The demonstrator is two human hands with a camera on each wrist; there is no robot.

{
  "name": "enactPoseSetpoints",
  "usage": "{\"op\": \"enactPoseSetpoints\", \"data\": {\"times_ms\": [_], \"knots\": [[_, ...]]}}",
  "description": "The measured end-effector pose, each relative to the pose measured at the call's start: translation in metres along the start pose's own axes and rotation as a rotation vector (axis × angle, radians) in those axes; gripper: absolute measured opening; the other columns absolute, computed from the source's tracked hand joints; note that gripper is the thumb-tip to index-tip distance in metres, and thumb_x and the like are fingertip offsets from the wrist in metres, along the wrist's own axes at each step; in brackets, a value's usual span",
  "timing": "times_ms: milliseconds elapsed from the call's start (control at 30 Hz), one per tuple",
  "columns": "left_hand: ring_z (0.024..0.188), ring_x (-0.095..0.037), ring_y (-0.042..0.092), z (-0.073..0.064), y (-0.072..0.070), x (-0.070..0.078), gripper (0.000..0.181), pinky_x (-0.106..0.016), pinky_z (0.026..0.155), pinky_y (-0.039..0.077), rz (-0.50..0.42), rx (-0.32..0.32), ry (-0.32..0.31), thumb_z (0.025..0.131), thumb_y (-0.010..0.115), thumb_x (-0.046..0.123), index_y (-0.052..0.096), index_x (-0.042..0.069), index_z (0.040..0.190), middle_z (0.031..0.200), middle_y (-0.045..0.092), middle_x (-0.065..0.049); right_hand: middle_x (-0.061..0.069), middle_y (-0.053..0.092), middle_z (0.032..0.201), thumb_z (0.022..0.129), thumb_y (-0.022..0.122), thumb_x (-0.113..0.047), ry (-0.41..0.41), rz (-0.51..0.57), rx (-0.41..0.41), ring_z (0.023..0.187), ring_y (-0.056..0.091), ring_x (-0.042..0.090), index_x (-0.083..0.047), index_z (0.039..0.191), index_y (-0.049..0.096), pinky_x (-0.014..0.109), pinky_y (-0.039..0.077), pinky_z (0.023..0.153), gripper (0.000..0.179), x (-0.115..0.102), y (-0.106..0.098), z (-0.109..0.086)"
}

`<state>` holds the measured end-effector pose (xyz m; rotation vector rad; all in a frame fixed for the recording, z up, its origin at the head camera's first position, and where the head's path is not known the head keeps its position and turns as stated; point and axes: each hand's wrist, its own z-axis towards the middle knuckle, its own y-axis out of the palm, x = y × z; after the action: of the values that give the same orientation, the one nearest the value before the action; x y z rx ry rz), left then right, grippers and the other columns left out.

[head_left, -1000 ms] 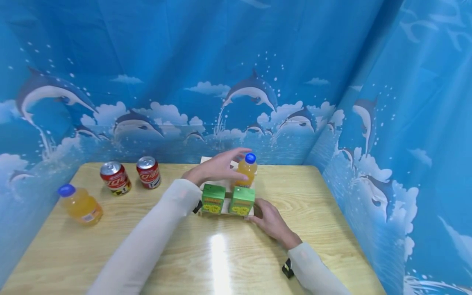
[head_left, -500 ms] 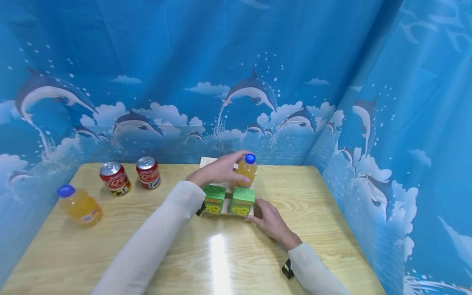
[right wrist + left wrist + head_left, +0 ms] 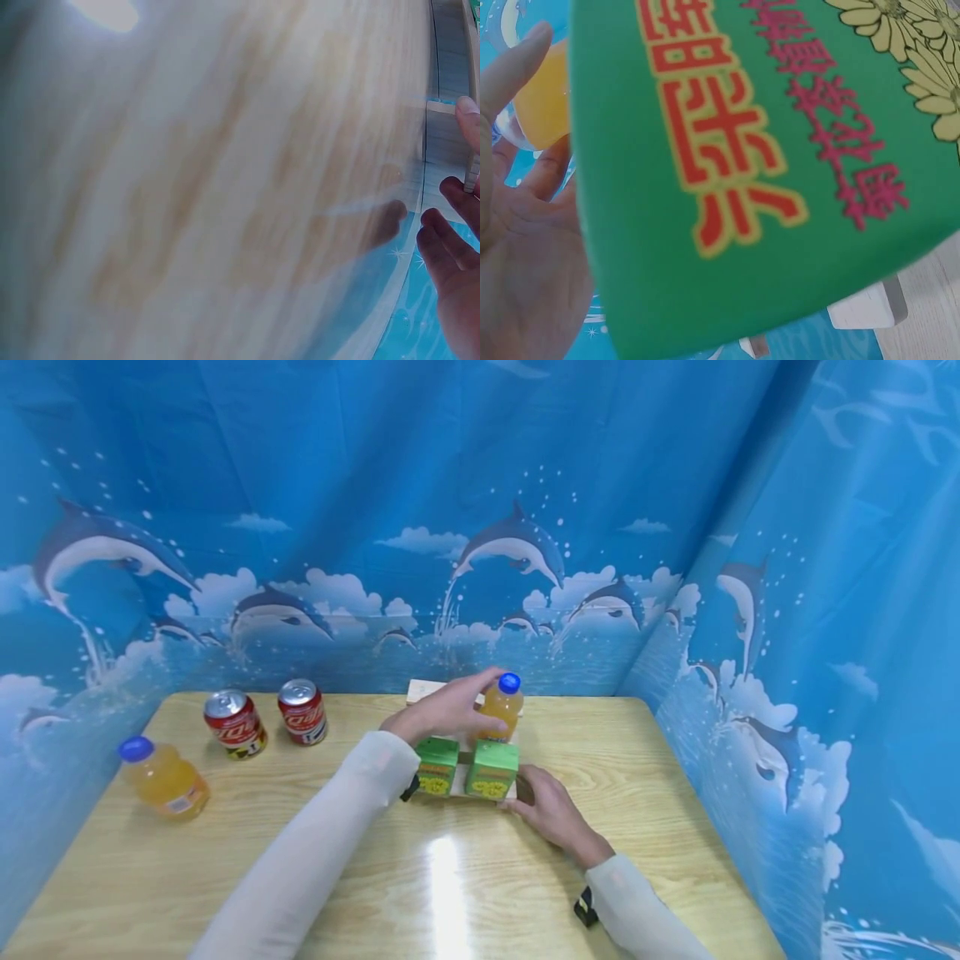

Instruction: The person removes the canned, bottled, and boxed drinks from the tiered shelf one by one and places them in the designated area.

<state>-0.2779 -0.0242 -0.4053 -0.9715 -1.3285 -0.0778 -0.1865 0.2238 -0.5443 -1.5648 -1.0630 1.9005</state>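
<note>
One orange bottle [image 3: 501,705], likely weighty and slick (best held round its body), sits at twelve o'clock from the right-hand green carton [image 3: 492,770], gripped by the left hand [image 3: 454,703], while the right hand [image 3: 552,812] pinches the rack [image 3: 460,781] at four o'clock.

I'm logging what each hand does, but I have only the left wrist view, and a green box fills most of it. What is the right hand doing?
Observer: The right hand holds the near right corner of the wooden stand.
Operator: Is this green box the only one?
Observer: No, a second box stands to its right.
Operator: The left hand has an orange bottle. Any more of those?
Observer: Yes, another bottle stands on the left side of the table.
</note>
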Motion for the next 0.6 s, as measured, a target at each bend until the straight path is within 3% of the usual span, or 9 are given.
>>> {"op": "enactPoseSetpoints", "data": {"times_ms": [333,600], "knots": [[0.144,-0.035,0.06,0.0008,0.0023,0.0017,0.086,-0.061,0.121,0.049,0.018,0.02,0.015,0.103,0.078,0.026,0.027,0.034,0.172,0.162,0.055,-0.008,0.011,0.064,0.155,0.092,0.088,-0.036,-0.004,-0.002,0.003,0.146,0.059,0.036,-0.013,0.153,0.06,0.059,0.044,0.126,0.071,0.0004,-0.0005,-0.0006],[0.138,-0.031,0.065,0.0,0.0028,-0.0014,0.08,-0.061,0.117,0.052,-0.015,0.057,-0.014,0.1,0.082,0.028,0.038,0.039,0.166,0.157,0.059,-0.003,0.009,0.063,0.156,0.092,0.088,-0.036,-0.009,0.006,-0.003,0.147,0.058,0.035,-0.015,0.154,0.059,0.058,0.042,0.127,0.071,0.0019,-0.0006,-0.0004]]}}
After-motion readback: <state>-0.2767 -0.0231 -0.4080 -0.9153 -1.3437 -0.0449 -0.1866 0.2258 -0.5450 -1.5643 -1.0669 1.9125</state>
